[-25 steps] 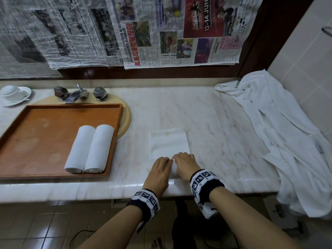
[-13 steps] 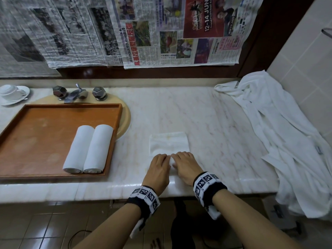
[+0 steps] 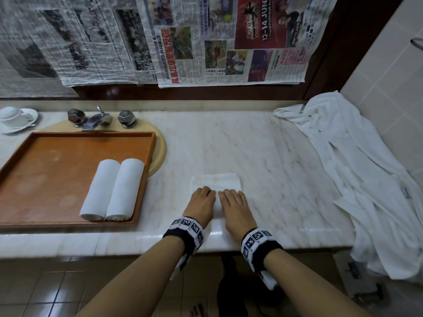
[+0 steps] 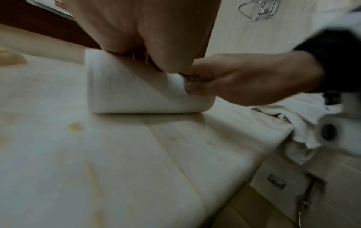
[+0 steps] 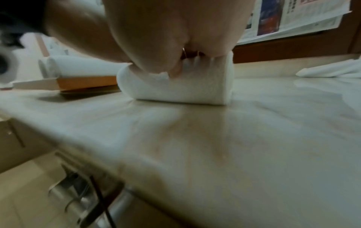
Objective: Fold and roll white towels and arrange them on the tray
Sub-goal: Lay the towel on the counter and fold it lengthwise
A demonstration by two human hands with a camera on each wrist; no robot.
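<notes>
A white towel [image 3: 215,181] lies on the marble counter, its near part wound into a roll [image 4: 136,95] and its far part still flat. My left hand [image 3: 202,200] and right hand [image 3: 232,202] sit side by side on top of the roll [image 5: 185,91], fingers curled over it and thumbs tucked against its near side. To the left, a wooden tray [image 3: 57,168] carries two rolled white towels [image 3: 113,189] lying side by side near its right rim.
A heap of loose white cloth [image 3: 357,175] covers the counter's right end and hangs over the edge. A faucet [image 3: 96,118] stands behind the tray, which lies over the sink. A cup on a saucer [image 3: 13,117] sits far left. Newspaper covers the wall behind.
Both hands have moved away from me along the towel, and the roll has grown. The flat part ahead of the fingers is shorter.
</notes>
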